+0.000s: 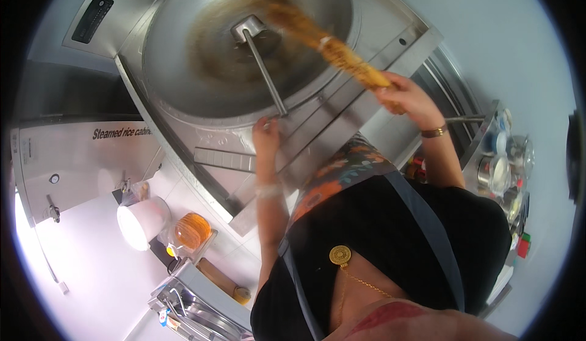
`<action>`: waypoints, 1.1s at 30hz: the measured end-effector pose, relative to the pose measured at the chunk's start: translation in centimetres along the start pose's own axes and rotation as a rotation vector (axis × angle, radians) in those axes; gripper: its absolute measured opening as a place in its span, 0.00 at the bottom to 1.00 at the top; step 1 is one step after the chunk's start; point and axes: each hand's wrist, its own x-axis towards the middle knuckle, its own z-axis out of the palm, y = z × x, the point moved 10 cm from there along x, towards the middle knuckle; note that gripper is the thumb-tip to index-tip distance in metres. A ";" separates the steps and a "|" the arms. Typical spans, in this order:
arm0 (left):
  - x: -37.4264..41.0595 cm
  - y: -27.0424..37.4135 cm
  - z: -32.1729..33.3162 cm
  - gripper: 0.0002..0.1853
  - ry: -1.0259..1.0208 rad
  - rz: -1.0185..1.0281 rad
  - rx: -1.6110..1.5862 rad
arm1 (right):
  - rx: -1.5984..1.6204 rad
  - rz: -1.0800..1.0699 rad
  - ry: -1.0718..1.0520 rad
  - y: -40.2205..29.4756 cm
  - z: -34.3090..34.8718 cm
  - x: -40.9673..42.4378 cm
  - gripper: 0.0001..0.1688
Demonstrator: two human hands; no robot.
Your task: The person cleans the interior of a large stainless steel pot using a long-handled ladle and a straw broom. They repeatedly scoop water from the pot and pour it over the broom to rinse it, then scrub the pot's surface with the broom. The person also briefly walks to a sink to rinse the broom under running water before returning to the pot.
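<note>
My right hand (409, 98) grips the handle end of a bamboo wok brush (352, 61). The brush slants into a large steel wok (169, 61), and its bristle end is blurred against the inner wall. A little brownish water lies in the wok's bottom. A metal ladle (264, 71) rests in the wok, its cup near the centre and its handle leaning on the near rim. My left hand (266, 135) is at that rim beside the end of the ladle's handle, fingers curled; whether it grips the rim is not clear.
A stainless stove top (316, 126) surrounds the wok. On the left stand a steamed rice cabinet (82, 158), a white bucket (142, 222) and a jug of orange liquid (193, 231). A shelf at right holds several containers (494, 174). A sink (210, 318) is at lower left.
</note>
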 end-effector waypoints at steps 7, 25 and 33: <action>5.9 5.5 6.4 0.34 -0.033 -0.102 0.377 | -0.410 -0.023 0.422 -7.8 -18.8 16.4 0.20; -2.5 4.8 6.6 0.11 0.031 -0.803 -1.401 | -0.759 0.047 0.368 -8.8 -27.4 24.4 0.24; -9.5 3.4 2.7 0.17 0.345 -0.686 -1.109 | -1.148 -0.001 0.067 5.9 -13.0 47.3 0.30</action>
